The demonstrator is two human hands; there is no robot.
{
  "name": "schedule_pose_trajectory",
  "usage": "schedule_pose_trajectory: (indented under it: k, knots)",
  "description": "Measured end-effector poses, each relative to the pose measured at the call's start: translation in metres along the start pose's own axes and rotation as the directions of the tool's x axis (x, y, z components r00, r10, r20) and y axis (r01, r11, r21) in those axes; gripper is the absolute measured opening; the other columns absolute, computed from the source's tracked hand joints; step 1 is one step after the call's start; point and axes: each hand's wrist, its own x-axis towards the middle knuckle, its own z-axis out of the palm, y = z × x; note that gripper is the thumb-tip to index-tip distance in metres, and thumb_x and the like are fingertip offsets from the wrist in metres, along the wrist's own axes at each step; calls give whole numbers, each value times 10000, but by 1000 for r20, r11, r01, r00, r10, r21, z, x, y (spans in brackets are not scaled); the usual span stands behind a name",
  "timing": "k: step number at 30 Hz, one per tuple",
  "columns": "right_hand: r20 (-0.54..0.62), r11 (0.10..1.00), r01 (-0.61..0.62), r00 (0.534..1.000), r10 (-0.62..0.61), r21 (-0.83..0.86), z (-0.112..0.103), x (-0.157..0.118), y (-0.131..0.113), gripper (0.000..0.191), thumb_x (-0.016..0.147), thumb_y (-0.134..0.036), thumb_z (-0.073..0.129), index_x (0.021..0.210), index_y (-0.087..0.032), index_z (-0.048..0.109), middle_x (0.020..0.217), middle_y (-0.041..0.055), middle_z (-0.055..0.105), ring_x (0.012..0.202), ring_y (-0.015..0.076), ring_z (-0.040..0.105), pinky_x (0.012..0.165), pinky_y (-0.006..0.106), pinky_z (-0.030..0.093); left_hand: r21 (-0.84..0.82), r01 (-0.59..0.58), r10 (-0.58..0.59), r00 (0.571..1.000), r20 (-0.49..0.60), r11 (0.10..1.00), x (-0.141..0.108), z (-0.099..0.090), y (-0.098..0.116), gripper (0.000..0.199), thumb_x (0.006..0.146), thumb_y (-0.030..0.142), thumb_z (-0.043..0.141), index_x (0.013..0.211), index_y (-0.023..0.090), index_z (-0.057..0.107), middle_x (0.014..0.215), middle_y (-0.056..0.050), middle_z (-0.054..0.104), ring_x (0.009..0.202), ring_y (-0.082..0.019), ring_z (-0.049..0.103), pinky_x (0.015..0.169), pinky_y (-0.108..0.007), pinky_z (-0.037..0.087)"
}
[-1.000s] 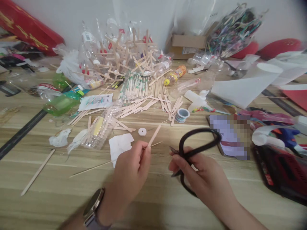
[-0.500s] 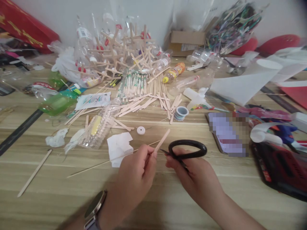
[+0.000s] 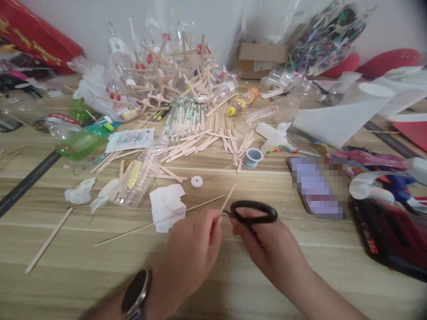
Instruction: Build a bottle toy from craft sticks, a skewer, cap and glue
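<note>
My left hand [image 3: 196, 249], with a watch on its wrist, is closed on a wooden craft stick [image 3: 228, 196] that points up and away, its narrow edge turned to the camera. Black-handled scissors [image 3: 255, 211] are held in my right hand [image 3: 271, 244], and their tip meets the stick just above my left fingers. The blades are mostly hidden. Beyond my left hand lie a torn white paper [image 3: 167, 204] and a thin skewer [image 3: 133, 231] across it. A small white spool [image 3: 196, 181] lies farther back.
Craft sticks [image 3: 190, 146] and plastic bottles [image 3: 120, 53] crowd the back. A grey-blue spool [image 3: 252, 158] and a phone [image 3: 316, 186] lie right of centre, a red-black case [image 3: 393, 235] at the far right. One stick [image 3: 49, 240] lies far left.
The craft stick has turned from its flat face to its thin edge. My left hand has rolled slightly, and the scissors' handles have shifted a little left and down.
</note>
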Motion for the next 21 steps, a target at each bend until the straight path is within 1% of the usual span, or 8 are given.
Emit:
schedule_pose_trajectory:
  k: [2, 4, 7, 9, 11, 13, 15, 21]
  knots:
    - [80, 975, -138, 989, 126, 172, -3, 1, -5, 277, 917, -185, 477, 666, -204, 595, 574, -10, 662, 498, 133, 629, 471, 211, 464, 50, -106, 108, 993, -44, 993, -3, 1, 1, 248, 983, 215, 333, 933, 185, 574, 707, -23, 676, 609, -174, 624, 553, -271, 412]
    - [129, 938, -224, 972, 196, 264, -6, 3, -9, 315, 917, -198, 490, 612, -212, 568, 518, -33, 628, 431, 107, 593, 407, 183, 429, -27, -124, 122, 991, -64, 992, -5, 1, 2, 242, 999, 263, 334, 1014, 180, 561, 770, -38, 692, 678, -183, 639, 608, -282, 436]
    - [-11, 972, -108, 994, 113, 207, -7, 4, -9, 244, 912, -189, 501, 698, -214, 616, 607, -14, 682, 529, 131, 649, 477, 206, 479, -380, 132, -107, 991, 85, 916, -4, -2, 5, 284, 1010, 359, 323, 977, 198, 554, 696, 5, 627, 642, -148, 594, 599, -251, 426]
    - [-109, 995, 19, 994, -7, 103, -6, 4, -4, 200, 902, -147, 493, 779, -212, 638, 676, 2, 708, 606, 152, 672, 553, 244, 507, -594, 355, -220, 932, 289, 722, 1, -4, 6, 341, 1001, 420, 321, 877, 199, 548, 563, 50, 510, 527, -116, 494, 528, -221, 376]
    - [-131, 995, 89, 988, -84, 37, -4, 5, 1, 198, 892, -112, 483, 819, -209, 639, 702, 9, 717, 630, 162, 677, 580, 267, 514, -724, 494, -221, 868, 445, 482, 7, -5, 5, 373, 968, 483, 371, 789, 194, 524, 486, 74, 425, 456, -94, 391, 475, -204, 319]
    - [-129, 995, 100, 987, -98, 8, -2, 5, 6, 191, 884, -106, 490, 815, -210, 634, 720, 14, 729, 643, 171, 686, 578, 272, 520, -805, 536, -200, 843, 498, 253, 11, -6, 2, 383, 919, 540, 437, 741, 203, 478, 441, 93, 382, 413, -78, 308, 434, -192, 271]
    - [-144, 997, 80, 986, -81, -10, -1, 5, 9, 171, 880, -121, 513, 792, -212, 628, 751, 25, 742, 684, 183, 702, 589, 272, 529, -845, 517, -240, 845, 478, 138, 14, -8, -1, 388, 891, 571, 467, 735, 218, 441, 413, 103, 380, 379, -69, 256, 395, -183, 228]
    - [-128, 994, 101, 986, -104, -27, -10, 3, 0, 155, 894, -123, 512, 830, -210, 624, 711, 2, 700, 639, 152, 656, 592, 258, 484, -761, 529, -303, 846, 439, 376, 9, -13, 0, 235, 902, 418, 515, 886, 187, 553, 448, 86, 488, 403, -65, 374, 418, -161, 287]
